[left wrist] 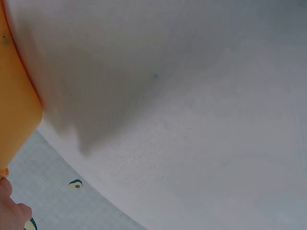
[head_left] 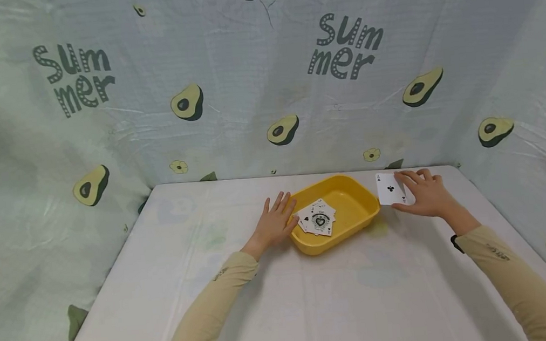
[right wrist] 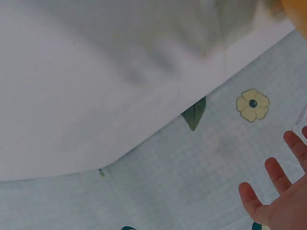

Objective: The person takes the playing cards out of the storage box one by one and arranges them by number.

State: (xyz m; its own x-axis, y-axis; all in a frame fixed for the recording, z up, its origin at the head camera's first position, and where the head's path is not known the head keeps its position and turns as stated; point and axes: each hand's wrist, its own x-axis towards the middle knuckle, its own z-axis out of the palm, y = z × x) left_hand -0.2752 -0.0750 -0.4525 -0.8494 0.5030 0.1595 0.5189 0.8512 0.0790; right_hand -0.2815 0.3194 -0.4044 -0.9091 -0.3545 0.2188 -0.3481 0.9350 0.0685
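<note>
An ace of clubs playing card is pinched by my right hand, thumb at its near edge and index finger at its far edge, just past the right end of a yellow plastic tray. Inside that tray lies a loose pile of playing cards, toward its left side. My left hand rests against the tray's left rim with fingers extended. The right wrist view catches only some fingers of the right hand; the left wrist view has a bit of the left hand by the tray's wall.
A white-covered table carries the tray near its far edge. Behind and beside it hangs a pale curtain printed with avocados, flowers and lettering.
</note>
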